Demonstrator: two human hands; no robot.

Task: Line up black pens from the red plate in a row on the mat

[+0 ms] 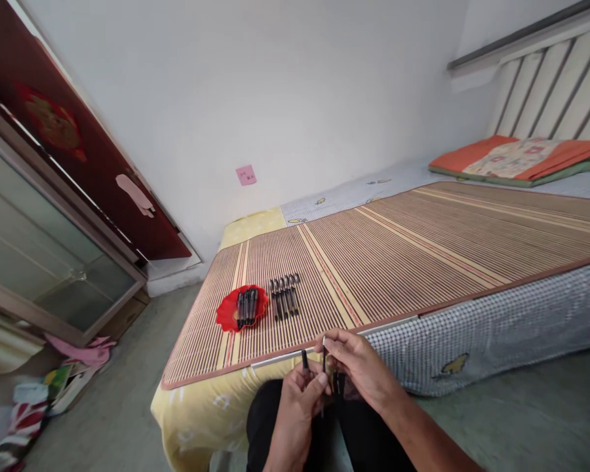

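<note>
Your left hand (299, 400) grips a black piece (304, 358), your right hand (354, 360) a thin dark rod (324, 357), beside the bed (501, 331).

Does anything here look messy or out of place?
Yes: at lower left, a pink cloth lies crumpled among jumbled items, looking untidy, unlike the neat row of pen-like pieces on the striped mat. I see nothing spilled.

The mat (393, 255) is striped in brown and tan and edged in reddish brown. The dish (226, 314) is coloured red; the pens (247, 307), black and grey. The folded bedding (521, 159) is panelled in orange and cream.
</note>
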